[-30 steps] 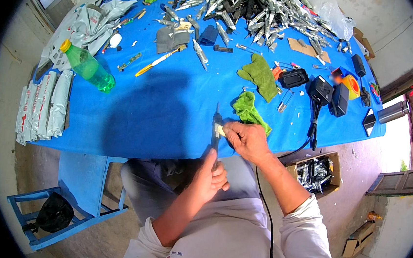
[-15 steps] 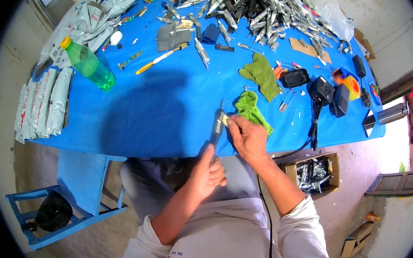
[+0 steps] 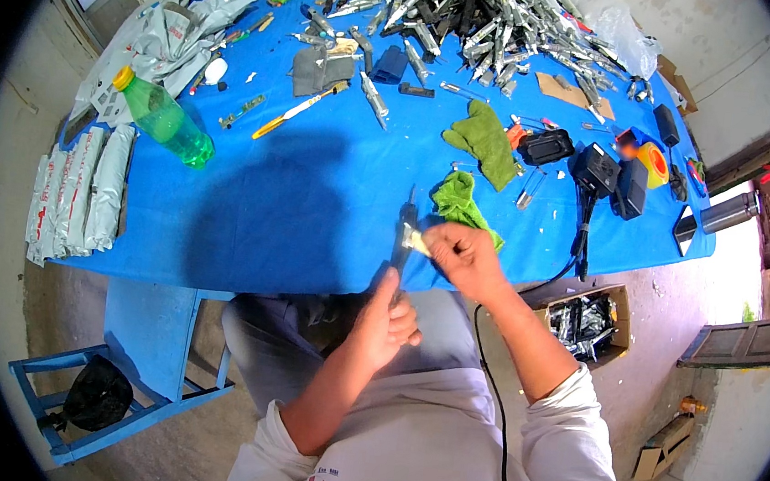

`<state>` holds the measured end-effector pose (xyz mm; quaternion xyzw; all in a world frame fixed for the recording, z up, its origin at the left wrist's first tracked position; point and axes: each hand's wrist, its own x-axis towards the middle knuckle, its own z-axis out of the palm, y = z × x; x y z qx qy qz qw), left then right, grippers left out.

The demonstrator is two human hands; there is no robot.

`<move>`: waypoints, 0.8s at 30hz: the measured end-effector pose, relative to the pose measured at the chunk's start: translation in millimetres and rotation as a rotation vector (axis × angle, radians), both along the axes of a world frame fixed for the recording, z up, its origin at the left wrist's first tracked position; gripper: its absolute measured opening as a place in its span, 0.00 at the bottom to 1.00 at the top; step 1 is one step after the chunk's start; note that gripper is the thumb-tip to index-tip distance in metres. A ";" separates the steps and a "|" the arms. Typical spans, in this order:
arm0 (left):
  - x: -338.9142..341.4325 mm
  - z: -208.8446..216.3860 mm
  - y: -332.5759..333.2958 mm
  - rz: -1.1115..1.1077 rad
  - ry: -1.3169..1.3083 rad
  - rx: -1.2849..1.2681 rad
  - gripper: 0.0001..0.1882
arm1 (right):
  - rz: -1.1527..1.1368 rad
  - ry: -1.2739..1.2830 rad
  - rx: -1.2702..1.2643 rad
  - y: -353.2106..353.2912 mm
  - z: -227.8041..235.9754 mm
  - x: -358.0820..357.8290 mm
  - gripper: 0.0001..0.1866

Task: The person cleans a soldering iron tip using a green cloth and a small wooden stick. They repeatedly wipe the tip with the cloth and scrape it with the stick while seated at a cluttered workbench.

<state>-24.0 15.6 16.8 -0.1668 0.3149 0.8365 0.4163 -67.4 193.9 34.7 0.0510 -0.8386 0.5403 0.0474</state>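
Observation:
Near the table's front edge, my left hand (image 3: 386,324) is closed around the lower end of a slim grey pen-shaped device (image 3: 406,229). The device stands nearly upright, its thin tip pointing away from me. My right hand (image 3: 466,259) pinches a small pale yellowish piece (image 3: 420,243) against the device's side; whether it is cloth or a peeled label I cannot tell. Just beyond the right hand lies a crumpled bright green cloth (image 3: 464,206), with a darker green cloth (image 3: 485,144) behind it.
A heap of similar devices (image 3: 505,22) covers the back of the blue table (image 3: 267,230). At left are a green bottle (image 3: 165,120) and silvery packets (image 3: 82,196). Black adapters (image 3: 596,170) with cables lie at right. A carton (image 3: 621,321) stands on the floor below.
My right hand has shifted slightly down along the device, and more of the pale piece shows between the fingers and the device. The left hand keeps its grip in nearly the same place.

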 end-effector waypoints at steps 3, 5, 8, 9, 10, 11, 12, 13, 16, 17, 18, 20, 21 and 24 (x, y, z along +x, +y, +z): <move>-4.2 3.3 0.0 -0.016 0.024 -0.027 0.32 | -0.072 -0.085 -0.280 0.8 9.6 -4.3 0.10; -2.6 2.8 -1.0 -0.008 0.036 -0.034 0.31 | -0.136 -0.112 -0.253 -2.7 15.5 -3.9 0.10; -1.8 1.8 -2.1 -0.023 0.041 -0.067 0.31 | -0.199 -0.041 -0.127 -2.7 7.0 -7.9 0.14; -1.7 1.3 -2.0 -0.032 0.041 -0.079 0.31 | -0.212 0.013 -0.051 -4.2 6.6 -8.6 0.15; -1.2 0.2 -2.0 -0.027 0.052 -0.082 0.31 | -0.224 0.067 0.026 -5.7 6.6 -9.3 0.17; -0.6 -1.5 -2.1 -0.020 0.063 -0.085 0.31 | -0.206 0.031 0.072 -8.0 12.4 -9.0 0.17; 0.0 -2.4 -2.1 -0.013 0.075 -0.088 0.31 | -0.189 -0.004 0.119 -10.8 23.1 -7.7 0.18; 0.6 -2.3 -1.5 0.003 0.077 -0.096 0.31 | -0.171 -0.040 0.165 -13.1 28.9 -7.6 0.19; 1.4 0.2 2.5 0.021 0.085 -0.114 0.31 | -0.175 -0.006 0.336 -13.8 22.4 -12.7 0.16; 1.8 0.0 2.3 0.018 0.085 -0.120 0.30 | -0.178 -0.012 0.372 -15.8 23.3 -13.7 0.16; 2.2 -0.2 2.2 0.015 0.085 -0.126 0.30 | -0.181 -0.018 0.407 -17.9 25.1 -14.8 0.15; 2.2 -1.4 2.9 0.016 0.088 -0.134 0.30 | -0.173 0.000 0.472 -19.4 27.6 -17.0 0.13; 2.1 -1.4 3.6 0.016 0.090 -0.137 0.30 | -0.161 0.023 0.500 -19.5 28.6 -18.2 0.13; 2.4 2.9 5.9 0.047 0.079 -0.146 0.30 | -0.149 0.086 0.550 -22.3 32.3 -19.6 0.11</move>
